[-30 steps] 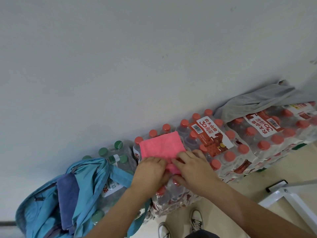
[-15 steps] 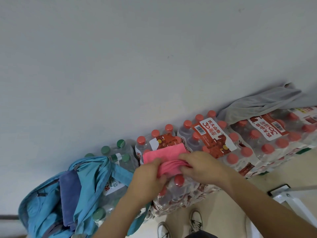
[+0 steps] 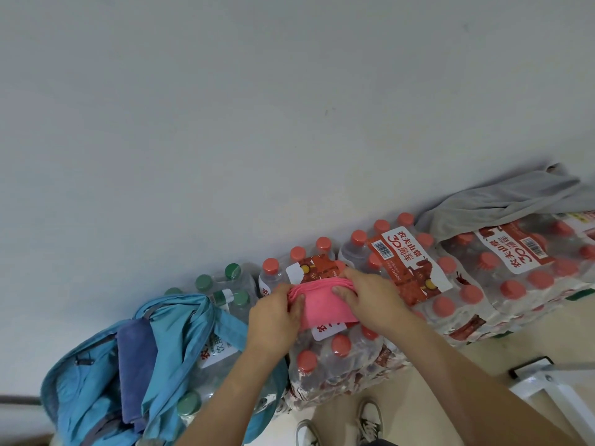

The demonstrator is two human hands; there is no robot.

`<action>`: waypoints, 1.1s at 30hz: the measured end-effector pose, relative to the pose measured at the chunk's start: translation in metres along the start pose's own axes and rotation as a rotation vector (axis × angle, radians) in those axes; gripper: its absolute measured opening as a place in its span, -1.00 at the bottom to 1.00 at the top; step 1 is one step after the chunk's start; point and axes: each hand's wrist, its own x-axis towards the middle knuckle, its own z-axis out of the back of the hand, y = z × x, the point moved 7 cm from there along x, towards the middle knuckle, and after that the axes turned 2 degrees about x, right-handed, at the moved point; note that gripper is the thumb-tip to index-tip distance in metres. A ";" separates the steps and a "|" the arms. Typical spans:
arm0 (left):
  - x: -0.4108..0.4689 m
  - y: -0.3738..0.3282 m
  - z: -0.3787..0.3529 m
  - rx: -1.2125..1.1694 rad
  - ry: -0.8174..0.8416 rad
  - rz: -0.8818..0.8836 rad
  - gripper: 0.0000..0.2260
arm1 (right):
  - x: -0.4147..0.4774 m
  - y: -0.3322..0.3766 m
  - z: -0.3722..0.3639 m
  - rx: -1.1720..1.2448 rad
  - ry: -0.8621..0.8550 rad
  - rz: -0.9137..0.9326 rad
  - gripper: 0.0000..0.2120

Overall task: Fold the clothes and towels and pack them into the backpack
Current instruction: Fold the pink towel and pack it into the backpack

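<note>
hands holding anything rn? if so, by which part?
Yes. Both hands pinch the folded pink towel: left hand at its left end, right hand at its right end. The towel rests on a bottle pack.

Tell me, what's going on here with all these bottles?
A person is folding a small pink cloth on shrink-wrapped packs of red-capped water bottles, left hand and right hand both pinching it. The open light blue fabric backpack beside them holds a dark blue towel. A crumpled grey garment waits on the packs farther right.
</note>
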 end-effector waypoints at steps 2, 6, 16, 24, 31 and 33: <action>0.003 0.004 0.001 -0.034 -0.017 0.050 -0.83 | 0.003 0.001 0.001 0.015 0.003 -0.029 -0.66; 0.004 0.004 0.007 -0.057 -0.107 0.075 -0.85 | 0.008 0.002 0.005 0.101 0.000 -0.111 -0.68; -0.015 -0.029 -0.001 0.474 -0.281 -0.684 -0.76 | 0.010 0.001 0.015 -0.024 -0.179 -0.193 -0.60; -0.028 -0.005 -0.013 0.498 -0.066 -0.567 -0.57 | -0.017 0.031 -0.017 -0.329 -0.279 0.533 -0.69; -0.023 0.006 -0.014 0.466 -0.001 -0.504 -0.50 | -0.027 0.008 -0.020 -0.370 -0.118 0.472 -0.52; -0.021 0.005 -0.013 0.439 0.003 -0.481 -0.51 | -0.025 0.007 -0.019 -0.391 -0.089 0.441 -0.48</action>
